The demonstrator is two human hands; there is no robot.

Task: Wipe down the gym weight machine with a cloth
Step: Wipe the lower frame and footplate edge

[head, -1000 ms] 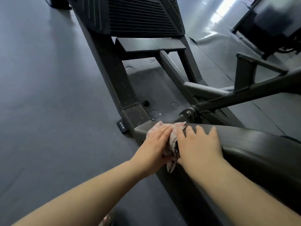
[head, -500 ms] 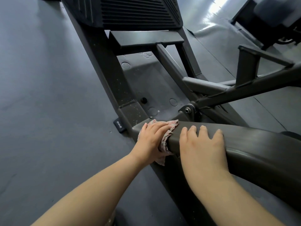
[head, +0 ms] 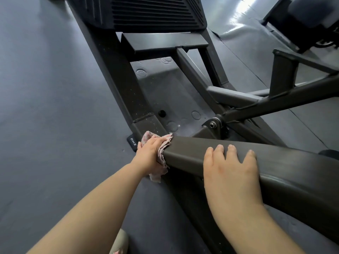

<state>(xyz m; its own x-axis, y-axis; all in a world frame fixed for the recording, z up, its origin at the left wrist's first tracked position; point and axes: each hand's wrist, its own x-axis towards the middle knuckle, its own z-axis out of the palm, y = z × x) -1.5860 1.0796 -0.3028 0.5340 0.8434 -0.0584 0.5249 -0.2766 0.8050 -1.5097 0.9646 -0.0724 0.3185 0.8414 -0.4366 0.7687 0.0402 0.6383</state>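
Nearest the camera, my two bare forearms reach forward and down. My right hand [head: 230, 166] lies flat on the top face of the dark padded beam [head: 192, 153], fingers straight and slightly spread, holding nothing; I judge it serves only as a brace.

A little farther, my left hand [head: 148, 153] presses the pink cloth [head: 161, 153] against the beam's end. Its fingers curl over the bunched fabric and clamp it to the surface; the thumb is hidden, so I cannot tell how it lies. A loose corner of the cloth hangs below the hand, just above the grey floor [head: 45, 107].

The step in hand, as I read it, is wiping the end of the beam where it meets the machine frame [head: 128, 92]. To do it well, I would keep the cloth flat under the fingers instead of bunched, wrap it round the end cap, and draw it along the edges and underside with firm, even pressure, folding in the hanging corner so it does not drag on the floor. The weld seam, where pale specks show on the frame, probably deserves a pass too.

Just beyond the cloth, a small black tag [head: 133, 142] at the frame's foot reads "DHZ" in white letters. Farther off sit the pivot bolt [head: 212, 124] and the ribbed footplate [head: 156, 11]; no other writing is legible.
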